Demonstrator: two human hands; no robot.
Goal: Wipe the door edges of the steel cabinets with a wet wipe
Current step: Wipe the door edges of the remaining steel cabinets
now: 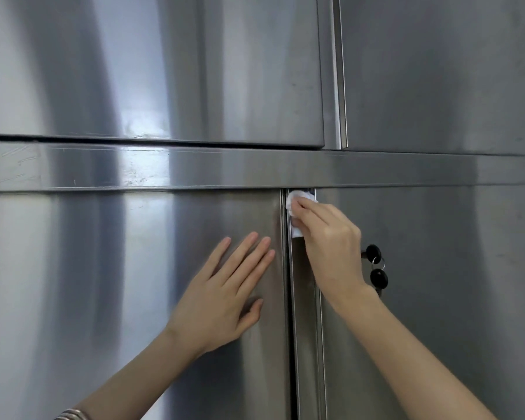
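Pressing right up at the top of the seam, the right hand [328, 247] has its fingers curled over the white wet wipe [299, 197] and holds it bunched against the recessed door edge [303, 328] between the two lower cabinet doors. The wipe sits just under the horizontal steel rail [255, 168], with a bit of it poking out below the fingers too. Over on the other side, the left hand [225, 292] lies flat on the lower left door [103, 283], fingers straight and slightly fanned, holding nothing, fingertips close to that door's right edge. A stack of thin bangles [73, 415] shows on the left wrist at the bottom of the view. On the lower right door [452, 298], just beside the right wrist, a black-headed key [372, 252] sticks out of the lock, and a second black key [379, 277] dangles from its ring. Above the rail, both upper doors are closed.
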